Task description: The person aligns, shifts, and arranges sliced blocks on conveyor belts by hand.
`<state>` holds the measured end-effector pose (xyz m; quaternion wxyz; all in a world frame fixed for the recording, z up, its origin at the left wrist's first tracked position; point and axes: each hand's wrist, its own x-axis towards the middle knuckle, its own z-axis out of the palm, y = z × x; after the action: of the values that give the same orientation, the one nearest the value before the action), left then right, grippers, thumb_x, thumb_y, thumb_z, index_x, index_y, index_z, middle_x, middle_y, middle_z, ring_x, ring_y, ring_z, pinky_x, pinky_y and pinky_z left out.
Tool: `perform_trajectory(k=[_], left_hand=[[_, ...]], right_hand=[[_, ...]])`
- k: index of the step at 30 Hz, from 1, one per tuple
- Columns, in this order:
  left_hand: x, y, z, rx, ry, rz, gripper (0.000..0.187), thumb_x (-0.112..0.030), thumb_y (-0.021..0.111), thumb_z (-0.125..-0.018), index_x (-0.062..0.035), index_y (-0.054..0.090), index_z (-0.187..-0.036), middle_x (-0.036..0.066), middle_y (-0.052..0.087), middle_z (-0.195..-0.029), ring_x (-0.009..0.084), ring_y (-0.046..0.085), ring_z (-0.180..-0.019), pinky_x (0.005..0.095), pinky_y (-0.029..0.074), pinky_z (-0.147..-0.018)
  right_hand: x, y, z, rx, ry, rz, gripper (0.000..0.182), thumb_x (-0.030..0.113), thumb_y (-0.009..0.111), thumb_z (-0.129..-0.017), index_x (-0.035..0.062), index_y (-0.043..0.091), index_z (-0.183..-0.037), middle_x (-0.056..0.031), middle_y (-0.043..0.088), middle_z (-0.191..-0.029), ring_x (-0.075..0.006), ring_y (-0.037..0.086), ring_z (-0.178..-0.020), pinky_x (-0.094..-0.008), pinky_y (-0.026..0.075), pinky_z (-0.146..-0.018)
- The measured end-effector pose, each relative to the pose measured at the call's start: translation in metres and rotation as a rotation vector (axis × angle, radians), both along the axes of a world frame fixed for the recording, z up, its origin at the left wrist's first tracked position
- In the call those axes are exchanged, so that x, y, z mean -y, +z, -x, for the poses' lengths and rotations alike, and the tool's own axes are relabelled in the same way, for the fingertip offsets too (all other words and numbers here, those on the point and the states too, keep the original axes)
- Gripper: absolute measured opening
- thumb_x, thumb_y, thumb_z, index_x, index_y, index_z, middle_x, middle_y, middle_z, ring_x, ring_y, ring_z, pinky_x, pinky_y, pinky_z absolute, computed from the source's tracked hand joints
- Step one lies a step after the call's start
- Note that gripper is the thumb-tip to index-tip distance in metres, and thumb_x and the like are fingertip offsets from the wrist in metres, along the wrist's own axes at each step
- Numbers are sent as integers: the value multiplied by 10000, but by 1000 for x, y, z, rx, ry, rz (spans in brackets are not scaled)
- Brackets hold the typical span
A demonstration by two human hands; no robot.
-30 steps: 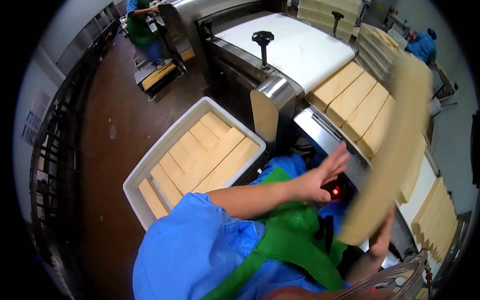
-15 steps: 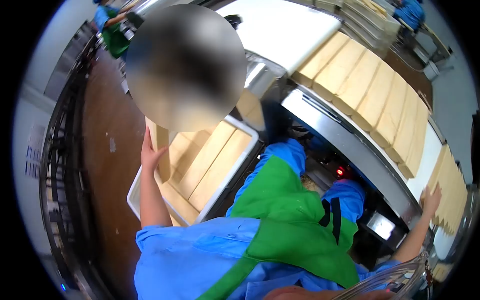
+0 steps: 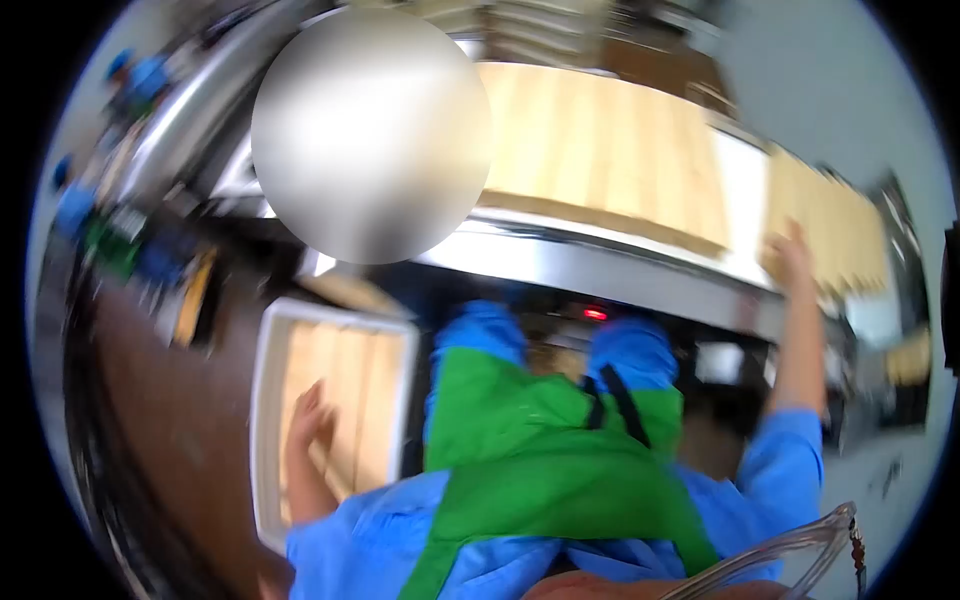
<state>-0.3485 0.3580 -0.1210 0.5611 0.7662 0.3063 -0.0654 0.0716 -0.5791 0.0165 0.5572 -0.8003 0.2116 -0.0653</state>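
Observation:
My left hand (image 3: 312, 416) is over the white bin (image 3: 262, 420) at the lower left, its fingers apart and nothing in them. Long pale yellow blocks (image 3: 375, 390) lie side by side inside that bin. At the right, my right hand (image 3: 788, 258) touches the near left edge of a group of pale blocks with a jagged end (image 3: 830, 225), fingers spread. A wider row of pale blocks (image 3: 610, 155) lies on the white belt (image 3: 742, 190) to the left of that hand. Motion blurs the view.
A metal rail (image 3: 600, 262) runs along the belt's front, with a red light (image 3: 595, 314) below it. Stacked pale trays (image 3: 545, 30) stand behind. Two people (image 3: 140, 80) (image 3: 75, 205) in blue are at the far left. A blurred disc hides the upper left.
The view has turned, so the belt now runs more level. My left hand has let go of the block at the bin's side. My right hand remains at the jagged group.

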Motion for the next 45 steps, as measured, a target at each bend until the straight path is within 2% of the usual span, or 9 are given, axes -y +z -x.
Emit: perform_trajectory(k=[2,6,11,16,21,26,29,39,45], left_hand=[[-8,-17,9,38,16,-175,682,-89,611,-872,-82,465,-1538,149,504,-1493,278,475,-1391,396,388,-1164],[50,12,-15,70,45,-901,575,-339,727,-885,-125,608,-1406,186,580,-1440,372,523,-1352,457,395,-1159],[162,106,-62,799,-2,-389,489,-135,727,-894,-109,616,-1370,133,588,-1383,208,647,-1120,359,507,-1012],[254,185,-96,1209,-156,636,1045,-618,818,-770,-125,374,-1577,171,362,-1622,296,531,-1347,436,445,-1089],[171,126,-42,1024,211,759,947,-454,932,-689,-32,515,-1427,132,655,-1322,274,648,-1194,438,554,-986],[44,103,-4,892,526,-166,996,-332,915,-698,-175,419,-1547,124,619,-1330,296,596,-1227,440,477,-1063],[-13,109,13,512,418,-608,1081,-352,910,-682,-254,350,-1601,154,610,-1300,338,601,-1183,436,474,-1039],[-44,41,-44,-587,-40,-934,947,-429,874,-743,-512,369,-1540,151,577,-1331,349,545,-1293,447,467,-1051],[-36,-14,-30,-386,200,-1224,882,-390,873,-748,-449,448,-1519,118,517,-1418,345,444,-1386,569,371,-1108]], right_hand=[[48,-7,-18,-4,217,-561,398,307,601,-982,96,596,-1319,-106,672,-1147,-262,674,-1037,-457,573,-834],[152,-112,-30,381,592,-786,709,425,579,-1003,53,349,-1561,-154,409,-1596,-314,391,-1462,-499,327,-1221],[-161,-19,97,263,793,-708,711,382,600,-991,55,347,-1570,-157,387,-1611,-312,373,-1475,-484,304,-1226],[-367,71,178,372,1528,-208,717,340,620,-979,57,345,-1579,-160,366,-1627,-310,354,-1488,-468,282,-1231],[-316,55,95,519,1068,407,727,297,640,-968,59,343,-1588,-163,344,-1642,-308,335,-1501,-453,259,-1236],[8,-68,-133,617,430,979,612,177,587,-1018,39,369,-1573,-187,346,-1638,-296,359,-1489,-409,270,-1230],[81,-46,-102,226,218,1269,609,183,589,-1019,36,373,-1569,-195,354,-1631,-300,370,-1482,-411,277,-1227],[201,-103,-90,-8,284,1499,600,203,596,-1022,23,387,-1556,-221,381,-1607,-312,407,-1457,-417,299,-1215],[112,-80,-78,-34,54,991,647,205,619,-980,0,380,-1545,-256,374,-1587,-349,390,-1462,-394,338,-1189]])
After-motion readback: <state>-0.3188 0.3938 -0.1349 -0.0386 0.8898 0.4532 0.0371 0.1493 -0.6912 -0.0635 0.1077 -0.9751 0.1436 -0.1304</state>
